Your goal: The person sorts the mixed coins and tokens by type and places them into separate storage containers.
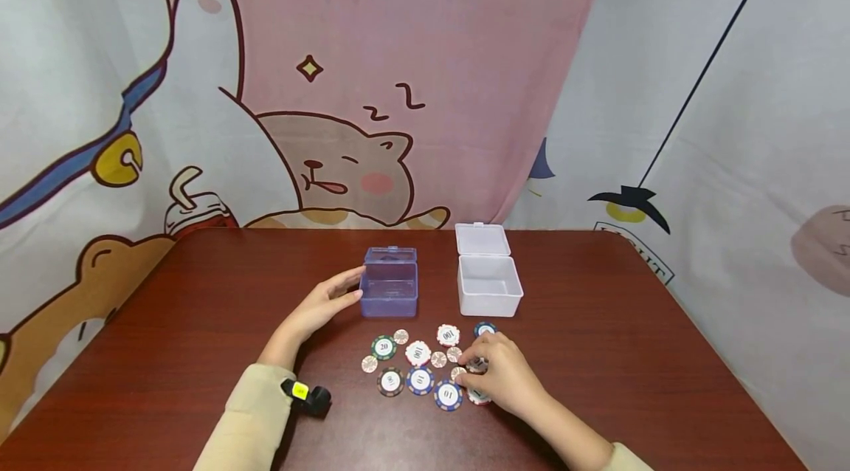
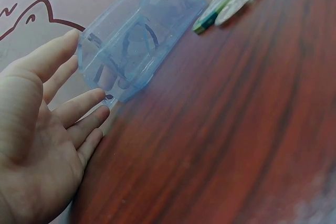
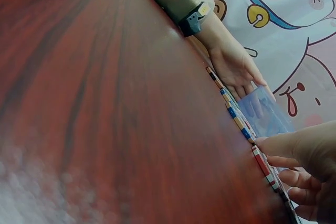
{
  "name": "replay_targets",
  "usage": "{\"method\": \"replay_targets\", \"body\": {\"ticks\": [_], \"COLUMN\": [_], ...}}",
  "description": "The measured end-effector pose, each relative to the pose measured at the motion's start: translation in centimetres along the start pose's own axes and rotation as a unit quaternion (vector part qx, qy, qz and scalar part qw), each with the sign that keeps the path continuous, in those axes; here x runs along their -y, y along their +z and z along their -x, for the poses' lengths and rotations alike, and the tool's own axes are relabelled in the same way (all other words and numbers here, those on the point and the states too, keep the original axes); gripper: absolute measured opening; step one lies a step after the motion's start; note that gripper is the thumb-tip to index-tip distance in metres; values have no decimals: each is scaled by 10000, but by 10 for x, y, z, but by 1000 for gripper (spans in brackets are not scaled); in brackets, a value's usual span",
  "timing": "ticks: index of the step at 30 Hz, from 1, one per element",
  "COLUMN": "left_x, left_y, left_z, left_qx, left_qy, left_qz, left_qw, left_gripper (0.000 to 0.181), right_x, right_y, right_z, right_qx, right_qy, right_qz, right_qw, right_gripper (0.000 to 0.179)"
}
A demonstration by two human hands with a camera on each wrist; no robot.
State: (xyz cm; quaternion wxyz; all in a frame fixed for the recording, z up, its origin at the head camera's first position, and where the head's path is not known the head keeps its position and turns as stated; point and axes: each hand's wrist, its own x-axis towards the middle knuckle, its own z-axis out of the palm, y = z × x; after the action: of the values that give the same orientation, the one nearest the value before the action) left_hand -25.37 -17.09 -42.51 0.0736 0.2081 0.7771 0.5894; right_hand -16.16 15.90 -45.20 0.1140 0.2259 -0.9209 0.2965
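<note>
My left hand [image 1: 319, 312] stands at the left side of a translucent blue box [image 1: 389, 307], its fingers fairly straight and the fingertips right at the wall. The box's lid is raised. My right hand [image 1: 503, 371] reaches down over the right end of a group of poker chips and small copper-coloured coins. Between its thumb and index fingertips lies a small coin [image 1: 458, 373]; I cannot tell whether they pinch it. The hand partly covers a red-and-white chip [image 1: 478, 396]. Beside it lies a blue 10 chip [image 1: 448, 395].
A white box [image 1: 490, 305] with its lid up stands right of the blue one. Other chips, such as a green 20 chip [image 1: 383, 347] and a white 100 chip [image 1: 418, 353], lie in front of the boxes on the brown table [image 1: 664, 382]. A cartoon curtain [image 1: 465, 50] hangs behind.
</note>
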Motion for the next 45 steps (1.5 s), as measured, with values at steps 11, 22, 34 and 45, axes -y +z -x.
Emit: {"method": "replay_targets", "body": {"ticks": [11,22,34,45], "left_x": [31,36,35,37], "left_y": [-2,-4,-4,-3], "left_z": [-8,-7,-10,-12], "left_qx": [-114,-163,-132,-146], "left_qy": [-28,-21,30,-9], "left_qz": [-26,-99,-3,-80], "left_qw": [9999,9998,9999,9999], "left_gripper": [53,53,54,53], "right_x": [4,8,5,2], "right_y": [0,2,1,-1], "right_z": [1,-1,-2,-4], "right_qx": [29,311,263,517], "right_qy": [-210,-117,510,543], "right_qz": [238,572,-504,-1179], "right_qw": [9995,9978,9971,9902], "right_gripper": [18,21,22,17]}}
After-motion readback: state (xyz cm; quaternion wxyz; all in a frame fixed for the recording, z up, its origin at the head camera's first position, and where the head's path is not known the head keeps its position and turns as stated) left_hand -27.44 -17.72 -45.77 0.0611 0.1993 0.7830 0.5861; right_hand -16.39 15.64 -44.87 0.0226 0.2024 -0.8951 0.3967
